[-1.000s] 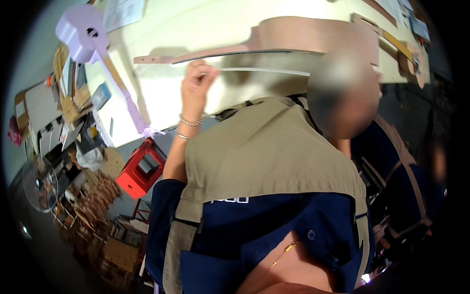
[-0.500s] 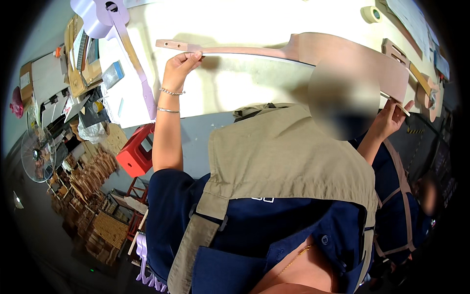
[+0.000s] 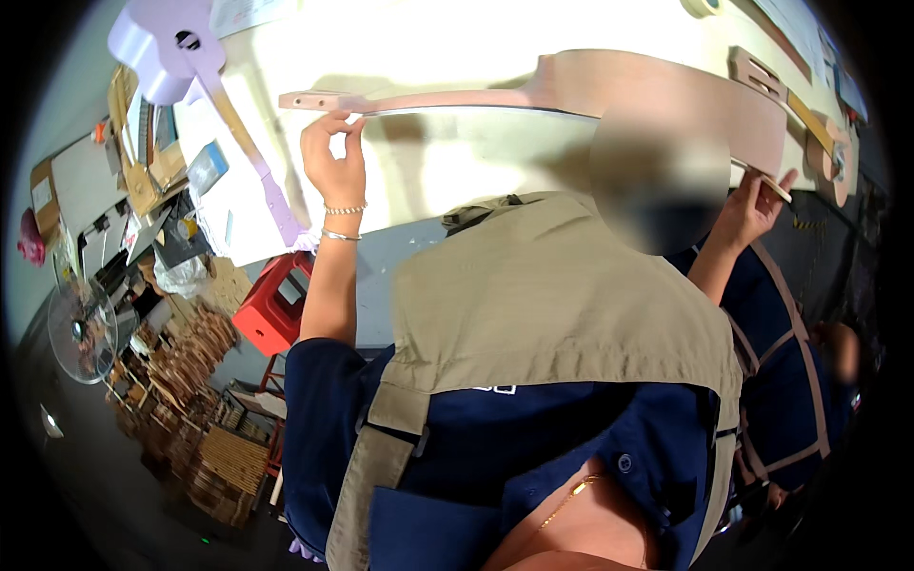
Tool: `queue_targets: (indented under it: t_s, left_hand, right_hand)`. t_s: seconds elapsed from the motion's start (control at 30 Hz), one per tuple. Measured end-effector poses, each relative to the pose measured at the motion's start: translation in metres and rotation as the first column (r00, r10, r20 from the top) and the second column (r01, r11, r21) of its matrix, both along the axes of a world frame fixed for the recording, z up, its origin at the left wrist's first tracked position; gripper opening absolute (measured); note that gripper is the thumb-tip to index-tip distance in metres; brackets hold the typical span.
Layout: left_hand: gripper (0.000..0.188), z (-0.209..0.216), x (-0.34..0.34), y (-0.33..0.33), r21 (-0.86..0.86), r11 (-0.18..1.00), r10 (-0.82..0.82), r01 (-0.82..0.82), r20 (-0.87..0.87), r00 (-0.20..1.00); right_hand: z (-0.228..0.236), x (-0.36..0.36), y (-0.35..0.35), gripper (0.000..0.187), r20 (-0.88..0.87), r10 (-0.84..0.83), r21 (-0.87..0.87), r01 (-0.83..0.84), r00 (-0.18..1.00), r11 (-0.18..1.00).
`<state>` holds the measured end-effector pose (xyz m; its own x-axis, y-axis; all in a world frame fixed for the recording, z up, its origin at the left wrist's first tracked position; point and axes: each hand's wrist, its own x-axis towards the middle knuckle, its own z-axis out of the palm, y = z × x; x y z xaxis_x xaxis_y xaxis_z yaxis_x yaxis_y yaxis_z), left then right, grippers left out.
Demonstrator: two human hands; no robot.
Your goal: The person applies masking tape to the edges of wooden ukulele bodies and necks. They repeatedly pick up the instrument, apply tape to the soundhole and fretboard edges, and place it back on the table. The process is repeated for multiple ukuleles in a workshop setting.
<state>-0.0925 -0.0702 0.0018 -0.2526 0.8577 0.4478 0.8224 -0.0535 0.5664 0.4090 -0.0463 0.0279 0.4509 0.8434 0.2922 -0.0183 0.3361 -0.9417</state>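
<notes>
An unpainted wooden ukulele (image 3: 666,90) is on edge over the pale table, its neck pointing left and its body to the right. At the headstock end, my left hand (image 3: 333,167) pinches the neck's near edge with thumb and forefinger, leaving a gap inside their curve. My right hand (image 3: 747,214) is beside the near edge of the body's right end. Its fingers are closed on a thin pale stick (image 3: 778,189); whether they also touch the body I cannot tell. A blurred round patch hides part of the ukulele's near side.
A lilac ukulele (image 3: 171,52) lies at the table's left. Near the right edge are a slotted wooden piece (image 3: 757,71) and another instrument (image 3: 830,157). A roll of tape (image 3: 703,6) sits at the far edge. A red stool (image 3: 271,309) and a fan (image 3: 81,328) stand left; another person (image 3: 776,352) is behind right.
My left hand has turned and slid slightly toward the headstock along the neck. The whole view has shifted a little. The right hand keeps about the same place by the body.
</notes>
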Motion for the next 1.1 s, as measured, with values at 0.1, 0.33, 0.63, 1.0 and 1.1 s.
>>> queue_targets:
  t_s: [0.1, 0.33, 0.63, 1.0, 1.1]
  left_hand:
    - [0.021, -0.009, 0.011, -0.01, 0.025, 0.999, -0.016, 0.024, -0.294, 0.956]
    - [0.043, -0.03, 0.014, -0.02, -0.043, 0.999, -0.035, 0.017, -0.453, 0.891]
    - [0.049, -0.019, 0.065, -0.007, -0.042, 0.99, -0.139, 0.135, -0.465, 0.875]
    - [0.034, -0.005, 0.159, 0.015, 0.033, 0.928, -0.326, 0.37, -0.407, 0.853]
    - [0.03, -0.004, 0.159, 0.016, 0.029, 0.928, -0.332, 0.372, -0.39, 0.859]
  right_hand:
    - [-0.006, 0.001, 0.003, 0.068, 0.027, -0.013, -0.033, 0.013, 1.0, 0.999]
    - [0.002, -0.018, 0.005, 0.067, 0.057, -0.099, -0.077, 0.103, 0.993, 0.992]
    - [0.001, -0.02, 0.009, 0.07, -0.058, -0.111, -0.026, 0.109, 0.992, 0.994]
    - [-0.001, -0.019, 0.013, 0.073, -0.051, -0.116, 0.025, 0.117, 0.992, 0.993]
    - [-0.002, -0.018, 0.014, 0.072, -0.056, -0.129, 0.007, 0.13, 0.99, 0.992]
